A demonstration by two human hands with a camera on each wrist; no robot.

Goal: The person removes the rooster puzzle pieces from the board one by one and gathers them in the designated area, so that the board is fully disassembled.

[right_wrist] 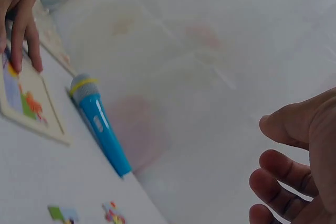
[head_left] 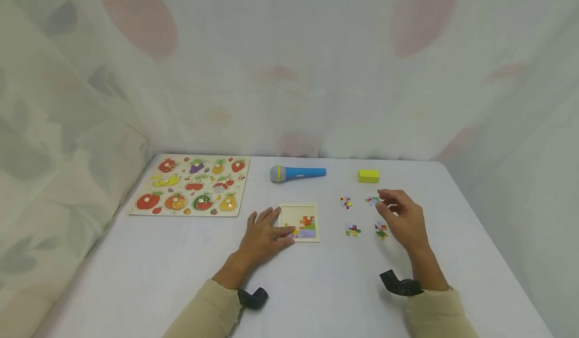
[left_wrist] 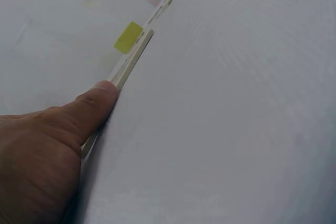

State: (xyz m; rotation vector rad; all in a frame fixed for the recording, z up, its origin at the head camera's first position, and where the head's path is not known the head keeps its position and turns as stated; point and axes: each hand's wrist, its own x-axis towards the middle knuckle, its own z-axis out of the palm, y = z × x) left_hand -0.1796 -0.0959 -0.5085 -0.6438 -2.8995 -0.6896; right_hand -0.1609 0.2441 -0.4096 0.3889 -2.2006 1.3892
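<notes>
My left hand (head_left: 264,237) rests on the left side of a small square puzzle frame (head_left: 316,222), fingers spread over its edge and the joined pieces in its lower part. In the left wrist view the thumb (left_wrist: 92,106) touches the frame's edge. Above the table on the right, my right hand (head_left: 403,217) hovers with thumb and fingers apart, nothing between them. Near its fingertips lies one loose puzzle piece (head_left: 372,201); another piece (head_left: 381,231) is just below. Two further pieces, an upper one (head_left: 346,203) and a lower one (head_left: 353,230), lie to the left.
A blue toy microphone (head_left: 303,173) lies behind the frame. To its right is a yellow block (head_left: 368,176). A wooden fruit puzzle board (head_left: 187,186) occupies the back left of the white table (head_left: 325,288). Patterned curtains (head_left: 289,67) surround the table's back and sides.
</notes>
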